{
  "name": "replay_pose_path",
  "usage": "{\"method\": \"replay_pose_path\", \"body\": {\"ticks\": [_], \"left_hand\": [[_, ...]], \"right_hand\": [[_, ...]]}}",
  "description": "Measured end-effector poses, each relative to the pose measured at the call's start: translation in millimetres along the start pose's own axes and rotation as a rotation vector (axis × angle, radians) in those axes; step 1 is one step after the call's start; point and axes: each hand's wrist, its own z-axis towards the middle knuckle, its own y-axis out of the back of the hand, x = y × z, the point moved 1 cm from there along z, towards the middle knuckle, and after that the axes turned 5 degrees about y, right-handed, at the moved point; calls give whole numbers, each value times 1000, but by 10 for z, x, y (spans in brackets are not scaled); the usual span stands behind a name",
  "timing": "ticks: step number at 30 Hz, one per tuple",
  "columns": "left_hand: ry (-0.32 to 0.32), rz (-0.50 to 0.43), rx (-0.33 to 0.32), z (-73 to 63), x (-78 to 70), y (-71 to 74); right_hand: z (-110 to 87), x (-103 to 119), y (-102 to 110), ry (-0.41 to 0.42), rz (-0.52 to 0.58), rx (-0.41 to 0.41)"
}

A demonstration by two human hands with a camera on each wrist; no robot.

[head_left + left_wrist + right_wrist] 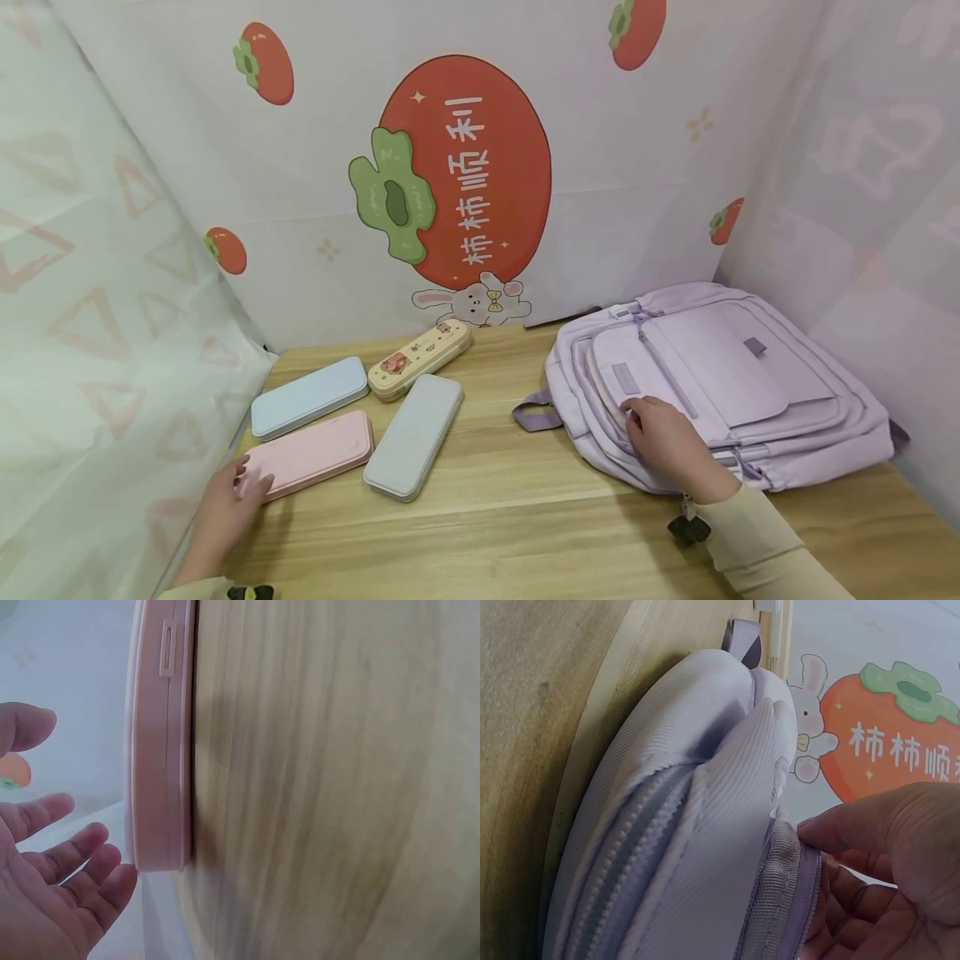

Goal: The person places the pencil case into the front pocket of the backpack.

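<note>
A pink pencil case [311,452] lies on the table at the left. My left hand [227,512] is at its near left end, thumb and fingers apart and loosely bent; in the left wrist view its little fingertip comes right at the corner of the case. On the right a lilac backpack [720,354] lies flat, front side up. With its thumb and fingers, my right hand [670,442] pinches the zippered edge [807,889] of the front pocket. In the right wrist view, that edge stands lifted away from the bag's body.
Beyond the pink case lie a light blue case [309,397] and a cream case with cartoon prints [420,358]. A grey case [415,436] sits to its right. Behind the wooden table [495,542] hangs a printed cloth [615,208], with more cloth at both sides.
</note>
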Motion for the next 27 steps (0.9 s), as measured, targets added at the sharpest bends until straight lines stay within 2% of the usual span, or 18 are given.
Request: {"method": "replay_pose_path", "body": {"ticks": [5,10,15,22,24,27], "left_hand": [[101,-13,53,33,55,25],[164,-66,93,100,105,30],[179,-132,112,179,174,61],[225,-188,243,273,267,139],[215,-169,278,313,311,151],[161,-138,307,365,378,164]], "right_hand": [[-4,-9,2,-8,16,1],[-2,5,47,-51,73,-6],[12,-13,58,-79,104,6],[13,-31,60,-81,125,18],[18,-36,62,-75,130,17],[23,-46,60,-74,136,18]]}}
